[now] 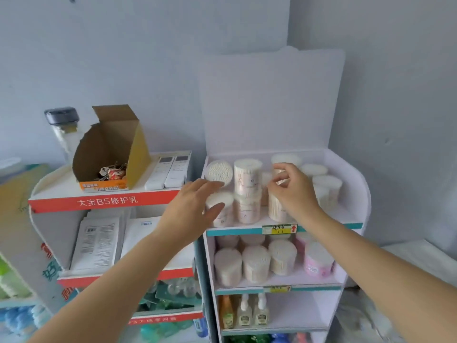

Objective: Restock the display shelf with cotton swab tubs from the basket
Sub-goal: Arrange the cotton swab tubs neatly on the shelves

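Both forearms reach to the display shelf [284,230]. Left hand [195,206] spreads open against a front cotton swab tub [220,206]; right hand [291,191] pinches another. Seat tubs upright, rows snug.

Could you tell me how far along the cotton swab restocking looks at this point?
Mostly done: the top shelf already holds many tubs. In hand: the right hand is at an upright tub, the left hand at a front-left tub. The basket is out of view, so what's left is unclear.

left hand [191,206] open at front tub [220,209] | right hand [291,191] fingers [280,180] touching another tub [277,206] (top shelf [235,230])
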